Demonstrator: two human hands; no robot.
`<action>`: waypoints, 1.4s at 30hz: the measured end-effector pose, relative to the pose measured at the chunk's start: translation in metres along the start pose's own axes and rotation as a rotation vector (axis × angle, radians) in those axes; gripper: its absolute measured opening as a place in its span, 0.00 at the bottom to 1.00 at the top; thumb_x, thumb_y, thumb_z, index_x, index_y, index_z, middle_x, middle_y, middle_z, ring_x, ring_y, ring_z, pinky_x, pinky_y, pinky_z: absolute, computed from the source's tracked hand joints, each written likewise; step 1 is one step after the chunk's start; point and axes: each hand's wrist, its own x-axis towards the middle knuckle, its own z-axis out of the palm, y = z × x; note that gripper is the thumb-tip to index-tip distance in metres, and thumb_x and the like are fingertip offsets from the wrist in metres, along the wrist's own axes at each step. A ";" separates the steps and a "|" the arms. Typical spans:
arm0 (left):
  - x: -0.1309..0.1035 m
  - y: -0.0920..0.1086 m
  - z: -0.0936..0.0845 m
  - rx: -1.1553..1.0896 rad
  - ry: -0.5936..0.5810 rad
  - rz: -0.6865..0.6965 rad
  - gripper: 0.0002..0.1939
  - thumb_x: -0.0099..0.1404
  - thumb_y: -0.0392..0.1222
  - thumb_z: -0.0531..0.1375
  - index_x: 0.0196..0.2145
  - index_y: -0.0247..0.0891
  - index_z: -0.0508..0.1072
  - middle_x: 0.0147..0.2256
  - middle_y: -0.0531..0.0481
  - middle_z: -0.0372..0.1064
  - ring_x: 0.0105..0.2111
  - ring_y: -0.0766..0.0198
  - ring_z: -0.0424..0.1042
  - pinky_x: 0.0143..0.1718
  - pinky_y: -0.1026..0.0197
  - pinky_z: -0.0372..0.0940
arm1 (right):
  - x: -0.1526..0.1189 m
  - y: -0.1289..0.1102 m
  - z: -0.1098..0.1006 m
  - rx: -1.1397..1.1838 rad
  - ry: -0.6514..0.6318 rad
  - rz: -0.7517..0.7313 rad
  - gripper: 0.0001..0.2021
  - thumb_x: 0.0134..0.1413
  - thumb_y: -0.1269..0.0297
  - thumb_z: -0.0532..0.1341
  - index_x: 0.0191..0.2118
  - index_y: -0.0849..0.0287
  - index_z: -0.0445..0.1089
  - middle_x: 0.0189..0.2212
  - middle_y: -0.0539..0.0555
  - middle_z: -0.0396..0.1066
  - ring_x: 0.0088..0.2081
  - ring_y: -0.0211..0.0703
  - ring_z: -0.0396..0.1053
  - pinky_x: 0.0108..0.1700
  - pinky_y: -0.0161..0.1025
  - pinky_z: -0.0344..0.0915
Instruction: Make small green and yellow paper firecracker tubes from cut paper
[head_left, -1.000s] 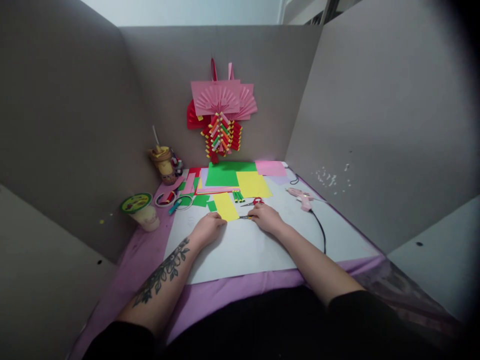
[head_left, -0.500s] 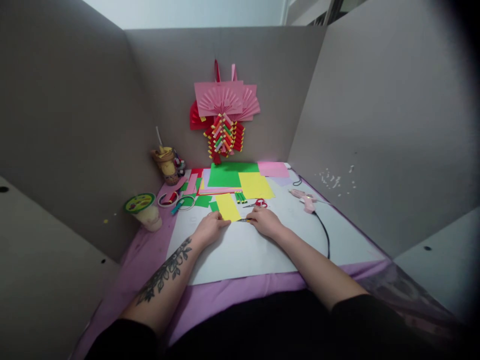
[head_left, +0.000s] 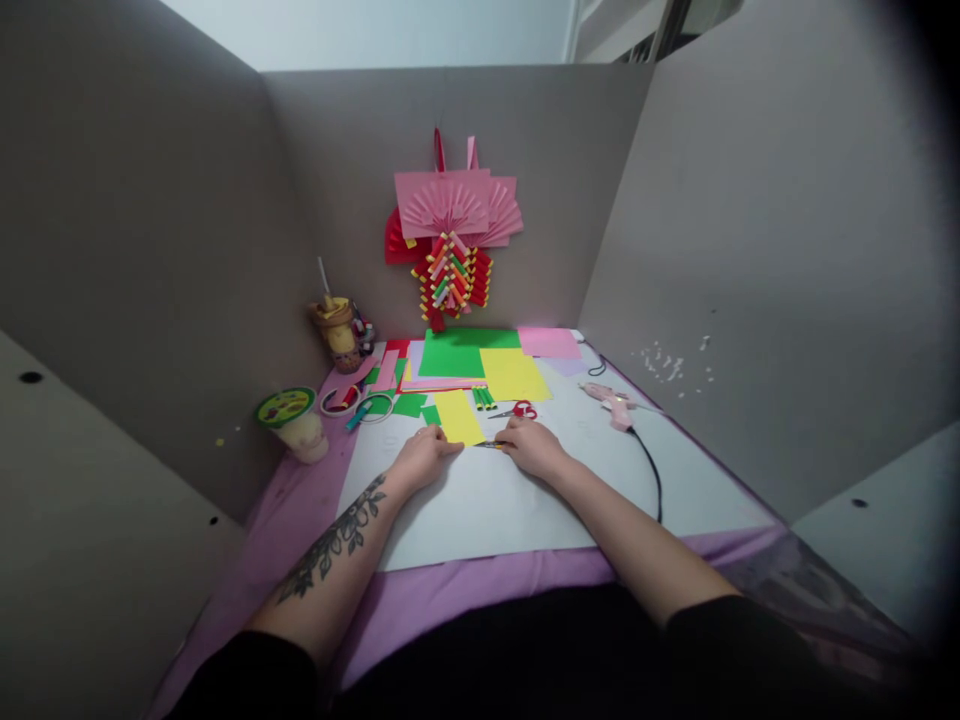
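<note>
My left hand [head_left: 426, 456] grips the lower left part of a yellow paper piece [head_left: 459, 416], its thumb stretched along the near edge. My right hand [head_left: 531, 446] is closed around a slim dark tool [head_left: 489, 445] with a bit of yellow on it. The tool points left, with its tip at the paper's lower right corner. Its handle is hidden in my fingers, so I cannot tell its kind. Just beyond my right hand lie red-handled scissors [head_left: 517, 411]. Small green paper rolls with yellow ends [head_left: 484, 398] lie beside the yellow piece.
Coloured sheets, including a large green one [head_left: 459, 356], lie at the back. Tape rolls [head_left: 379, 407] and a lidded cup [head_left: 296, 424] are at left. A pink glue gun [head_left: 616, 406] with its cord lies right. Paper firecracker decorations [head_left: 450, 270] hang on the rear panel.
The view has shifted slightly, so everything sits a little lower and to the right. Both hands keep nearly the same place on the paper and the tool.
</note>
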 end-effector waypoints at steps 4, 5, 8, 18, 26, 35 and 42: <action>0.001 -0.005 0.004 0.007 0.008 0.015 0.16 0.68 0.41 0.52 0.48 0.48 0.77 0.37 0.46 0.65 0.39 0.60 0.64 0.39 0.60 0.58 | 0.001 -0.004 0.001 -0.012 0.004 0.000 0.12 0.59 0.65 0.56 0.43 0.52 0.76 0.40 0.55 0.71 0.43 0.44 0.68 0.39 0.36 0.58; 0.001 -0.006 0.006 0.005 0.010 0.019 0.17 0.68 0.41 0.52 0.48 0.49 0.77 0.37 0.46 0.65 0.39 0.60 0.64 0.39 0.60 0.58 | 0.002 -0.005 0.001 -0.012 0.002 -0.001 0.12 0.59 0.65 0.56 0.43 0.53 0.77 0.40 0.56 0.71 0.43 0.44 0.68 0.39 0.36 0.58; 0.002 -0.009 0.008 0.000 0.013 0.028 0.17 0.69 0.42 0.52 0.48 0.50 0.77 0.36 0.47 0.65 0.39 0.60 0.63 0.39 0.60 0.57 | 0.001 -0.007 0.001 -0.010 -0.009 0.003 0.13 0.60 0.64 0.56 0.44 0.53 0.76 0.40 0.56 0.71 0.43 0.44 0.68 0.40 0.36 0.58; 0.003 -0.011 0.010 -0.020 0.007 0.023 0.17 0.69 0.41 0.52 0.48 0.50 0.77 0.36 0.47 0.63 0.37 0.61 0.62 0.37 0.61 0.55 | 0.001 -0.011 -0.002 -0.005 -0.032 0.007 0.13 0.60 0.64 0.55 0.46 0.53 0.76 0.42 0.56 0.71 0.44 0.44 0.67 0.41 0.36 0.58; 0.004 -0.012 0.009 -0.013 -0.010 0.031 0.17 0.69 0.41 0.52 0.49 0.48 0.76 0.36 0.46 0.64 0.37 0.60 0.62 0.39 0.61 0.56 | -0.001 -0.013 -0.001 -0.012 -0.034 0.000 0.14 0.60 0.64 0.55 0.46 0.53 0.75 0.41 0.56 0.71 0.43 0.44 0.67 0.42 0.36 0.58; 0.005 -0.012 0.009 -0.027 -0.018 0.011 0.18 0.68 0.37 0.53 0.49 0.51 0.76 0.36 0.48 0.65 0.37 0.62 0.64 0.37 0.62 0.57 | -0.003 -0.019 -0.002 -0.013 -0.053 -0.001 0.15 0.62 0.62 0.54 0.48 0.53 0.74 0.42 0.56 0.70 0.43 0.43 0.67 0.41 0.35 0.58; 0.006 -0.015 0.011 -0.047 -0.009 -0.005 0.16 0.67 0.40 0.54 0.47 0.50 0.77 0.37 0.47 0.67 0.38 0.61 0.65 0.37 0.62 0.58 | -0.001 -0.022 0.000 -0.033 -0.044 -0.034 0.14 0.61 0.64 0.55 0.46 0.54 0.75 0.41 0.56 0.71 0.42 0.43 0.68 0.40 0.36 0.58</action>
